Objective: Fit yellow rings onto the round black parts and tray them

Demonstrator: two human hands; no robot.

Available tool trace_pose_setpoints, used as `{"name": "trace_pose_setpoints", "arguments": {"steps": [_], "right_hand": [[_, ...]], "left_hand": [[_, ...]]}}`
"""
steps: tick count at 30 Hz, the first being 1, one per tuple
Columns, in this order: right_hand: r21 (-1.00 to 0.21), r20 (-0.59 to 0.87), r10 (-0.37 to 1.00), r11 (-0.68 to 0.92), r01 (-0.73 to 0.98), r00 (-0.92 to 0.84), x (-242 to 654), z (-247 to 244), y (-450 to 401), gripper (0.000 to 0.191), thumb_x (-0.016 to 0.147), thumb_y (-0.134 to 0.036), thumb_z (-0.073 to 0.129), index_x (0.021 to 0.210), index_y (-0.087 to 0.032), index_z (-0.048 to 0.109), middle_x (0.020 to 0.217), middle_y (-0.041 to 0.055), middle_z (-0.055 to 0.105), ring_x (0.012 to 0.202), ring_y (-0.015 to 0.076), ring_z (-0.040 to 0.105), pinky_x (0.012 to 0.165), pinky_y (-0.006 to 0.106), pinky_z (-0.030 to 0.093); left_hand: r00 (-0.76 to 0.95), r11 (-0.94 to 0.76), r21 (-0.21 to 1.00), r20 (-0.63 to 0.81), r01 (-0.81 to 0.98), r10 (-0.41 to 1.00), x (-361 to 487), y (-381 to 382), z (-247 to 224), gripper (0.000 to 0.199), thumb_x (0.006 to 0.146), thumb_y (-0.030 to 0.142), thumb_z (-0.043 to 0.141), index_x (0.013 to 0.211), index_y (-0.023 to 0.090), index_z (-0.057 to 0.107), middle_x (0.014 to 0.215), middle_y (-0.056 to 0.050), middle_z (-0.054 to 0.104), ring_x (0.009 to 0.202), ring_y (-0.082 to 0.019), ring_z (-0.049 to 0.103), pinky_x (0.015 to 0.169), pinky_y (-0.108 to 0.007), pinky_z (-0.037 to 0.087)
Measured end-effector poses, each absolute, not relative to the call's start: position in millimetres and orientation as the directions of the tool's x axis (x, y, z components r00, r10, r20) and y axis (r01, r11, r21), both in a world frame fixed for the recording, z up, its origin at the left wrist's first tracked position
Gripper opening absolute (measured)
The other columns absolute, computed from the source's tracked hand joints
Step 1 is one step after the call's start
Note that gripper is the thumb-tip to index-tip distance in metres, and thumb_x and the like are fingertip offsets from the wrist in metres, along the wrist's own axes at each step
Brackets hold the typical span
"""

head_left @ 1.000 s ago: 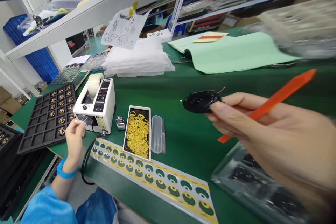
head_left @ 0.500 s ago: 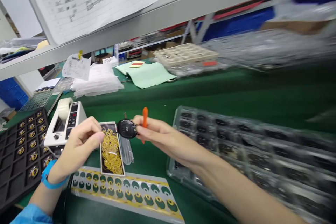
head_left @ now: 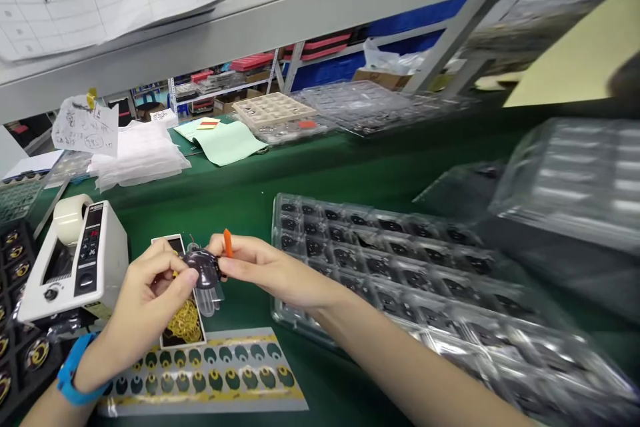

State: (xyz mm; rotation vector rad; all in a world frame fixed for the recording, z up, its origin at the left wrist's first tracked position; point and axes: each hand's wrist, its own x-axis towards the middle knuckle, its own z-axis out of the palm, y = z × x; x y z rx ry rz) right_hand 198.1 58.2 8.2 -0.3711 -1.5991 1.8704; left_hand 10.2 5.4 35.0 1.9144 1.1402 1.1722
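Note:
A glossy black round watch part (head_left: pixel 204 268) is held between my two hands, above the small parts box. My left hand (head_left: pixel 159 283), with a blue band at the wrist, has its thumb and fingers closed at the part's left edge. The fingers of my right hand (head_left: pixel 250 260) pinch the right edge of the same part. An orange pointed stick (head_left: pixel 228 243) also sticks up from my right hand's grip. Under the part lies a white-rimmed box (head_left: pixel 204 340) of thin yellow rings (head_left: pixel 185 321), partly hidden by my left hand.
A white tape dispenser (head_left: pixel 113 247) stands left, beside a black compartment tray (head_left: pixel 20 300). A sheet of die-cut stickers (head_left: pixel 210 403) lies in front. Clear trays of black parts (head_left: pixel 360 260) fill the right. A grey shelf beam (head_left: pixel 320 10) crosses above.
The view has swung to the right. My left hand has come over to the black watch part and now touches it. The part has tilted, showing a shinier face.

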Motion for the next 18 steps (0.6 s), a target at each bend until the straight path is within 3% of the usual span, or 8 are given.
{"name": "trace_pose_setpoints", "arguments": {"steps": [10, 18], "right_hand": [[-0.964, 0.198, 0.666, -0.002, -0.268, -0.719, 199.4, 6.2, 57.4, 0.041, 0.083, -0.056, 0.063, 0.077, -0.019, 0.049, 0.073, -0.0039, 0.037, 0.066, 0.0109, 0.032, 0.064, 0.026, 0.028], [-0.963, 0.226, 0.664, 0.040, -0.268, -0.713, 198.5, 10.9, 53.6, 0.039, 0.086, -0.055, 0.061, 0.079, -0.019, 0.048, 0.075, -0.0033, 0.036, 0.068, 0.0114, 0.033, 0.066, 0.026, 0.030]], "left_hand": [[0.212, -0.457, 0.781, 0.406, 0.426, 0.889, 11.0, 2.9, 29.5, 0.024, 0.088, 0.021, 0.058, 0.065, 0.019, 0.059, 0.065, 0.002, 0.042, 0.061, -0.013, 0.040, 0.054, -0.025, 0.032], [0.188, -0.534, 0.675, 0.519, 0.509, 0.834, 15.5, 1.4, 25.5, 0.021, 0.088, 0.016, 0.056, 0.067, 0.018, 0.057, 0.068, 0.002, 0.042, 0.057, -0.011, 0.040, 0.048, -0.024, 0.031]]}}
